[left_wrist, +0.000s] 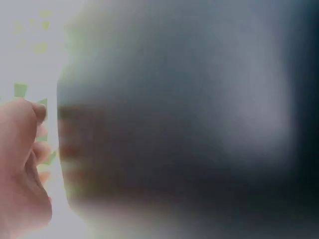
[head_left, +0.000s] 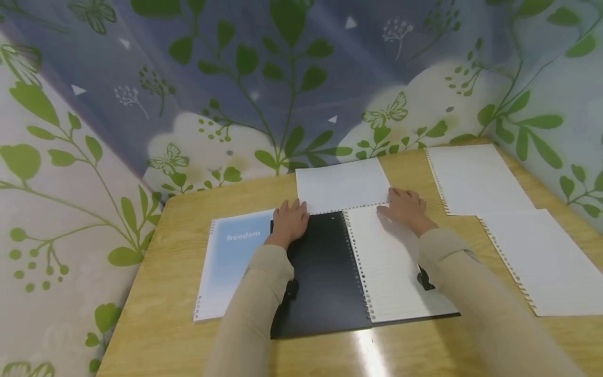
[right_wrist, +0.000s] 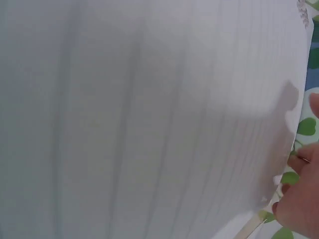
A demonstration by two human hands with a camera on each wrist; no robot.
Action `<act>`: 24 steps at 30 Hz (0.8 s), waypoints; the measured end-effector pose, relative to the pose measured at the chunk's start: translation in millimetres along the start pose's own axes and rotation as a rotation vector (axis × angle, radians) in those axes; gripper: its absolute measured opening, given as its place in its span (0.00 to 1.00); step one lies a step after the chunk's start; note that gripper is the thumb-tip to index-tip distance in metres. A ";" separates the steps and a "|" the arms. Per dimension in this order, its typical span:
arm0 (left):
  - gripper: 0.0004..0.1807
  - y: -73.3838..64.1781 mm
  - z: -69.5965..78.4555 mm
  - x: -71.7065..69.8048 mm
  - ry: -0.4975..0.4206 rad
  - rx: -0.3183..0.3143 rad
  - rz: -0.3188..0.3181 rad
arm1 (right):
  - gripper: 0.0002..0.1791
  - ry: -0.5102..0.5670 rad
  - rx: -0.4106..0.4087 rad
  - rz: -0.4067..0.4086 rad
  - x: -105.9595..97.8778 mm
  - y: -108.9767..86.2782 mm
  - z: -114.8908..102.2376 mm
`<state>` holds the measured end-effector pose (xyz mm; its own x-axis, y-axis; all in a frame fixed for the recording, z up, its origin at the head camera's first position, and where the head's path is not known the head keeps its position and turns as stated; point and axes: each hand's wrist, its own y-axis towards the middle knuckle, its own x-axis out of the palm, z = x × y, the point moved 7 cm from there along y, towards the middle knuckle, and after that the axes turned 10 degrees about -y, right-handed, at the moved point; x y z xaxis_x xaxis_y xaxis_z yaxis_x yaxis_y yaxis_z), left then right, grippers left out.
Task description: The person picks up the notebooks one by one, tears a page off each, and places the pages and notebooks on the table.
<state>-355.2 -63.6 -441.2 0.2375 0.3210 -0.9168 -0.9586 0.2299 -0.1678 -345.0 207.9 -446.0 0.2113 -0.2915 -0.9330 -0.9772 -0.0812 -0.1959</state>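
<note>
An open spiral-hole notebook lies in the head view, its black cover [head_left: 325, 272] on the left and a lined white page [head_left: 391, 272] on the right. My left hand [head_left: 290, 222] rests at the upper left of the black cover, fingers pointing away from me. In the left wrist view the dark cover [left_wrist: 174, 99] fills most of the picture, blurred, with the left hand [left_wrist: 20, 164] at its edge. At the top edge of the lined page is my right hand [head_left: 406, 209]; the right wrist view shows fingertips of that right hand [right_wrist: 301, 194] beside the page's edge.
A blue sheet printed "freedom" [head_left: 242, 256] lies partly under the left arm. A loose white sheet [head_left: 341, 186] lies behind the notebook. Two more perforated sheets, one farther [head_left: 480, 180] and one nearer [head_left: 546, 262], lie at the right of the wooden table [head_left: 160, 293]. A leaf-patterned curtain [head_left: 226, 120] stands behind.
</note>
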 end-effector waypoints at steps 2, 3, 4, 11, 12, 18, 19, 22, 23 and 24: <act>0.26 -7.9 -6.3 -5.5 -0.026 0.011 0.024 | 0.40 -0.016 -0.020 0.044 -2.8 -3.6 -2.8; 0.26 -13.1 -9.7 -10.1 -0.041 0.015 0.038 | 0.40 -0.026 -0.037 0.061 -5.0 -7.0 -4.2; 0.26 -18.4 -13.6 -16.2 -0.068 0.019 0.059 | 0.40 -0.034 -0.058 0.081 -7.8 -10.7 -5.3; 0.24 -55.3 -41.3 -52.0 -0.122 -0.044 0.173 | 0.37 -0.051 -0.188 0.119 -25.8 -50.3 -4.4; 0.23 -59.8 -45.2 -53.0 -0.127 -0.065 0.176 | 0.37 -0.056 -0.202 0.118 -26.2 -56.0 -3.7; 0.25 -86.5 -59.9 -41.0 -0.234 -0.193 0.145 | 0.36 -0.093 -0.283 0.107 -15.8 -93.2 -1.2; 0.25 -91.2 -60.8 -37.6 -0.242 -0.202 0.141 | 0.36 -0.101 -0.292 0.104 -12.0 -99.2 -0.3; 0.26 -104.8 -62.6 -29.4 -0.251 -0.225 0.153 | 0.38 -0.127 -0.279 0.075 -0.7 -112.2 1.6; 0.26 -108.6 -63.0 -27.8 -0.261 -0.231 0.161 | 0.39 -0.136 -0.269 0.066 2.5 -114.6 1.6; 0.26 -111.9 -63.4 -26.7 -0.276 -0.234 0.170 | 0.39 -0.147 -0.259 0.056 5.7 -116.0 1.8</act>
<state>-264.2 -156.1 -420.8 0.0749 0.5786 -0.8121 -0.9902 -0.0533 -0.1293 -230.5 217.4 -429.1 0.1337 -0.1628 -0.9776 -0.9460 -0.3150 -0.0769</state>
